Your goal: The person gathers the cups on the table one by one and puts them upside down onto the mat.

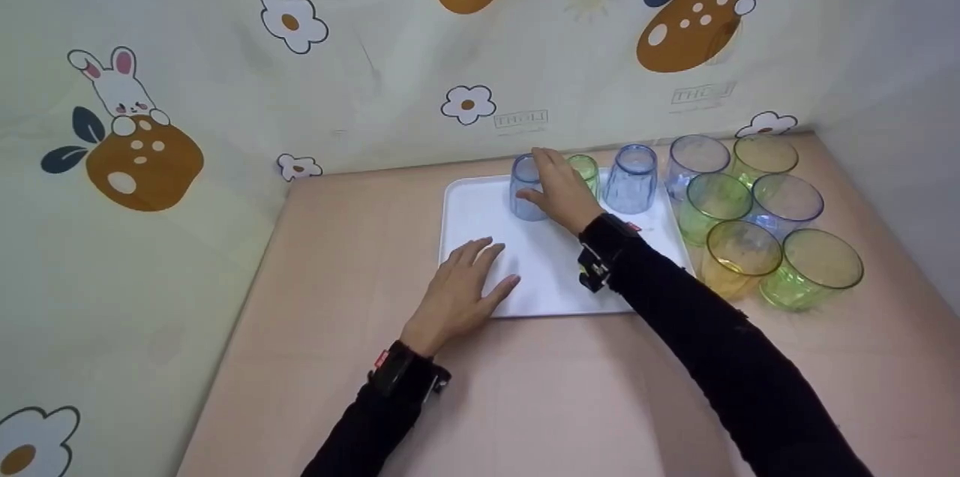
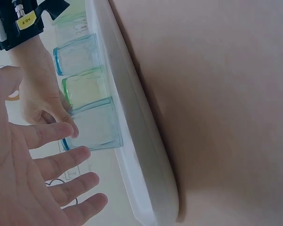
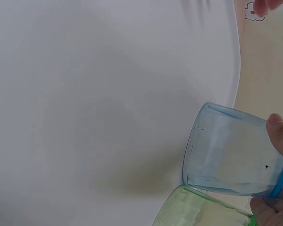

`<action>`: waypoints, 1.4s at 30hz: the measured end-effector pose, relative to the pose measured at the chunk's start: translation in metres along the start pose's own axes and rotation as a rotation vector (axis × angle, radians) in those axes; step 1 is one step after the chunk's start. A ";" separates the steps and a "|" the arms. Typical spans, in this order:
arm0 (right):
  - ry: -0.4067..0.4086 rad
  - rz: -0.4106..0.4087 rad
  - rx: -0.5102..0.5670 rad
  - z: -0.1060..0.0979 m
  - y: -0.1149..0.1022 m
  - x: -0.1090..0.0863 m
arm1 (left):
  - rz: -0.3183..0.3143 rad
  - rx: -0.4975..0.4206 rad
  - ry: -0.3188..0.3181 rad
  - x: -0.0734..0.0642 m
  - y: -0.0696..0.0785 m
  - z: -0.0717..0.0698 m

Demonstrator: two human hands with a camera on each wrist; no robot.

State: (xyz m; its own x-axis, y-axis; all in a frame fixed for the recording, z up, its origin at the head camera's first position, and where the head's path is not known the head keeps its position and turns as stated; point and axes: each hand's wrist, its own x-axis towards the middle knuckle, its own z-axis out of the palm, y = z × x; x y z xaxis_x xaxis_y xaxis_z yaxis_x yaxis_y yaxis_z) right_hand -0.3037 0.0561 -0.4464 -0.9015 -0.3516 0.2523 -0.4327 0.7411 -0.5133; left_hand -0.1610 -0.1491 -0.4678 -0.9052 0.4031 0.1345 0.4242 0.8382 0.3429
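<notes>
My right hand holds a blue glass near its upturned base, thumb on one side and fingers on the other. This glass stands upside down at the back of a white tray. In the right wrist view, the blue glass is close beside a green glass. The green glass and another blue glass also stand inverted, in a row to the right. My left hand hovers above the tray's front left part, fingers spread and holding nothing.
Several upright glasses cluster on the table right of the tray, among them a yellow glass and a green glass. A patterned cloth wall rises behind the table. My right forearm crosses the tray's front right corner.
</notes>
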 end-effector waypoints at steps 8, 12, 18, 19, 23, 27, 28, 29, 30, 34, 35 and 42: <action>-0.040 0.012 0.044 -0.001 0.001 0.000 | 0.000 -0.009 -0.006 0.000 0.001 0.000; -0.038 -0.012 0.071 -0.004 -0.001 -0.003 | 0.006 -0.015 0.003 -0.001 0.000 0.000; 0.012 -0.085 0.096 -0.014 -0.004 -0.011 | 0.018 -0.021 0.027 -0.002 0.002 0.001; 0.027 -0.096 0.105 -0.016 -0.004 -0.012 | 0.016 -0.022 0.024 -0.002 0.002 0.001; 0.094 -0.151 0.146 -0.022 -0.004 -0.020 | -0.001 -0.027 0.004 -0.001 0.004 0.001; 0.151 -0.212 0.189 -0.028 -0.002 -0.029 | -0.008 -0.031 -0.005 -0.001 0.006 0.001; 0.163 -0.228 0.197 -0.030 -0.001 -0.032 | -0.006 -0.032 -0.003 0.000 0.006 0.001; 0.174 -0.243 0.206 -0.031 0.000 -0.033 | -0.004 -0.033 0.000 0.000 0.006 0.001; 0.183 -0.256 0.216 -0.032 0.001 -0.036 | -0.004 -0.033 0.001 0.000 0.006 0.001; 0.204 -0.283 0.258 -0.037 0.005 -0.044 | 0.006 -0.043 0.004 0.001 0.008 0.001; 0.203 -0.283 0.269 -0.039 0.006 -0.047 | 0.007 -0.047 0.002 0.001 0.008 0.002; 0.184 -0.276 0.295 -0.058 0.005 -0.065 | 0.032 -0.068 0.023 0.001 0.009 0.004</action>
State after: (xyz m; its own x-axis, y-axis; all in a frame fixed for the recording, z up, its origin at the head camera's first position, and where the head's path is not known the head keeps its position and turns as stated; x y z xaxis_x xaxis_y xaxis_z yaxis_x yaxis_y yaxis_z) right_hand -0.2470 0.1159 -0.4183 -0.7472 -0.3857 0.5412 -0.6646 0.4293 -0.6115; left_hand -0.1579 -0.1399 -0.4683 -0.8918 0.4204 0.1674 0.4511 0.7977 0.4002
